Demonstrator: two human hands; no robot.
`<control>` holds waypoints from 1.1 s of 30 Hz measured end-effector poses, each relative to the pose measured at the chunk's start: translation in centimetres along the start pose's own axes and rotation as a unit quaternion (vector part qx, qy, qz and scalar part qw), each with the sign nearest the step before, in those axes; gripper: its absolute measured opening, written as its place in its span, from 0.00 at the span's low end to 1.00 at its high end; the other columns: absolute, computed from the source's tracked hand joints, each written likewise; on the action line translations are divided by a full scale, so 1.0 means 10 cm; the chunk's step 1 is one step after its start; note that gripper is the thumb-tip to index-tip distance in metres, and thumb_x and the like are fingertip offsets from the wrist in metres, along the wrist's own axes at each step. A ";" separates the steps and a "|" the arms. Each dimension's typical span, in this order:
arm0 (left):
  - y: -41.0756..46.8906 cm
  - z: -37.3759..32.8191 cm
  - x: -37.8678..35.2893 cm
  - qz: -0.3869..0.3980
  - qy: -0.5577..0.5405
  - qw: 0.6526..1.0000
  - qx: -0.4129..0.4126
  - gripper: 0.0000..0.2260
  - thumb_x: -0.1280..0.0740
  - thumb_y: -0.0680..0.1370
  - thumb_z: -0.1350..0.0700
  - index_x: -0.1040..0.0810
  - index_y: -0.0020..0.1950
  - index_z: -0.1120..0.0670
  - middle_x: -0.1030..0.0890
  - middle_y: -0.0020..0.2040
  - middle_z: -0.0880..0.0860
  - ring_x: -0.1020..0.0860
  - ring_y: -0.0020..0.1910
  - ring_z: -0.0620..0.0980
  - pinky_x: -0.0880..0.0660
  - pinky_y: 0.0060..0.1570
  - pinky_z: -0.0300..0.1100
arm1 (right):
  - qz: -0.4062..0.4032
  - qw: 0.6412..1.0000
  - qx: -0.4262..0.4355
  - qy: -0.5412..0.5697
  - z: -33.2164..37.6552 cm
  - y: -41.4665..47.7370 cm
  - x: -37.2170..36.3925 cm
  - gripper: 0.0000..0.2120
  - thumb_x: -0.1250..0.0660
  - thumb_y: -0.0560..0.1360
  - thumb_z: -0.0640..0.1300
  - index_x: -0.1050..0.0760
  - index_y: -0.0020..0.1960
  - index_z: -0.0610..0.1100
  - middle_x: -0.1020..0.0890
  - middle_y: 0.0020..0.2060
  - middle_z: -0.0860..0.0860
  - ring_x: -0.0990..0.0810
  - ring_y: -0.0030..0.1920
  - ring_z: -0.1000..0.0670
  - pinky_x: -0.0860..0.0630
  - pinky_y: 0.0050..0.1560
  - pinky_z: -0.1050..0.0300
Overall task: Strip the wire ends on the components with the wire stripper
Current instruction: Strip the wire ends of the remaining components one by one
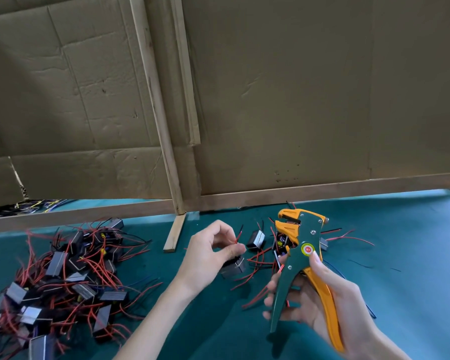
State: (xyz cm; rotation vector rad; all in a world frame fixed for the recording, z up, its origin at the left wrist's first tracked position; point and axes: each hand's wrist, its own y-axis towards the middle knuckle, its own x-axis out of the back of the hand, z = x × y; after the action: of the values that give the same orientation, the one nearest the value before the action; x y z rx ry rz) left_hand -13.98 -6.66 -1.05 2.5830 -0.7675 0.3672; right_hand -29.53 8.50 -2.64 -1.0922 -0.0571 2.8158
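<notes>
My right hand [320,305] grips the handles of a green and orange wire stripper [300,253], held upright with its orange jaws at the top, a little apart. To its left, my left hand [209,252] pinches the red and black wire ends [239,236] of a small black and grey component [235,266] that sits under my fingers on the green cloth. The wire ends point up, a short way left of the stripper's jaws.
A big heap of components with red and black wires [63,276] lies at the left. A few more components [256,239] and loose wires lie behind the stripper. A short wooden strip [175,233] and a cardboard wall with a wooden frame [244,100] bound the back.
</notes>
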 end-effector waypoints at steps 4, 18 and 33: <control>-0.09 -0.09 0.11 0.029 -0.055 0.998 -0.018 0.09 0.28 0.74 0.62 0.23 0.40 0.49 0.17 0.39 0.54 0.16 0.43 0.53 0.22 0.46 0.40 | 0.022 1.000 -0.016 -0.014 0.03 -0.01 -0.02 0.29 0.28 0.67 0.50 0.28 0.60 0.33 0.23 0.42 0.29 0.22 0.39 0.28 0.24 0.41 0.29; -0.20 -0.43 0.27 0.042 -0.042 0.997 -0.048 0.02 0.28 0.73 0.48 0.18 0.43 0.44 0.19 0.31 0.46 0.22 0.33 0.51 0.26 0.36 0.33 | 0.150 0.974 -0.037 -0.163 -0.05 -0.07 -0.03 0.30 0.24 0.70 0.47 0.34 0.63 0.35 0.20 0.48 0.29 0.19 0.47 0.32 0.23 0.49 0.40; -0.23 -0.50 0.31 0.083 -0.033 0.996 -0.022 0.03 0.29 0.71 0.49 0.17 0.40 0.47 0.22 0.31 0.46 0.30 0.28 0.43 0.28 0.32 0.38 | 0.148 0.964 -0.027 -0.218 -0.04 -0.13 -0.05 0.32 0.23 0.70 0.45 0.37 0.63 0.34 0.18 0.47 0.33 0.18 0.48 0.32 0.22 0.52 0.43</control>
State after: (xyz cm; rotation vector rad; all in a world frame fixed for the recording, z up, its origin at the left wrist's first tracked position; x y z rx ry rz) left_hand -10.77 -4.00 3.69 2.5084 -1.0066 0.3121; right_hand -28.81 9.76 -2.50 -0.5010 -0.0101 3.2913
